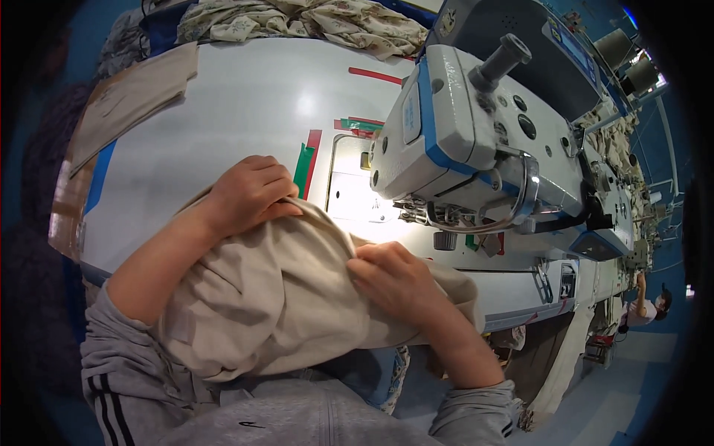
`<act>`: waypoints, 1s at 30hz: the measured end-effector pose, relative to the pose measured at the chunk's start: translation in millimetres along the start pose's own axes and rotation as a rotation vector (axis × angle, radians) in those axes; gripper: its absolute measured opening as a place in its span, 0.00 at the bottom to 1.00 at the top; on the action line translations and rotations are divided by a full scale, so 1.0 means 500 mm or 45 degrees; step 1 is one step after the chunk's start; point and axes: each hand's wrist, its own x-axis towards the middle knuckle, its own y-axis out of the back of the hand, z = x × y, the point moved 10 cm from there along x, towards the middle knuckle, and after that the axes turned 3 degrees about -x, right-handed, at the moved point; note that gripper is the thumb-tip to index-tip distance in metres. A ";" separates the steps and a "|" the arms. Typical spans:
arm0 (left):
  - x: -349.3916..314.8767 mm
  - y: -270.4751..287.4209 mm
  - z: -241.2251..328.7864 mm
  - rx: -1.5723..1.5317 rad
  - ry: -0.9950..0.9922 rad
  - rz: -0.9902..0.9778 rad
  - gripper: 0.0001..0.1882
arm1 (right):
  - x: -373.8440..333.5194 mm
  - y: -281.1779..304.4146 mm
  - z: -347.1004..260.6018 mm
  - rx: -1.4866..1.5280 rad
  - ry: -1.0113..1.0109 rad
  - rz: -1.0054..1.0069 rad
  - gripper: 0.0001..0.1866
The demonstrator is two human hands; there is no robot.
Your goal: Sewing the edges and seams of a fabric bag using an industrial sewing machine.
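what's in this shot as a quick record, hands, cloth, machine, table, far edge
left hand: grips the upper edge of the beige cloth
right hand: pinches that edge farther right
cloth state: bunched in loose folds
sewing machine: white and blue, bright light below its head
table: white, with red and green tape strips
far edge: heaped floral fabric

Two near hands (254, 192), one held cloth (260, 286), one foreground sewing machine (457, 123) and one co-worker (642, 311) appear.
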 end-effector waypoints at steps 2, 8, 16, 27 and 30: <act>0.007 -0.006 -0.028 -0.168 0.181 -0.222 0.11 | 0.008 -0.013 -0.018 -0.060 0.183 -0.091 0.24; 0.063 -0.042 -0.037 -1.100 0.987 -0.596 0.07 | 0.013 0.002 -0.042 -0.260 0.269 -0.006 0.26; 0.150 -0.083 -0.099 -0.021 0.465 -0.536 0.13 | 0.050 -0.029 -0.040 -0.288 -0.037 -0.037 0.25; -0.025 -0.059 0.185 -0.355 0.399 -0.431 0.32 | 0.035 -0.029 -0.011 -0.326 -0.106 0.037 0.22; -0.040 -0.051 0.028 0.156 0.440 -0.409 0.31 | 0.040 -0.014 -0.016 -0.356 -0.113 0.071 0.21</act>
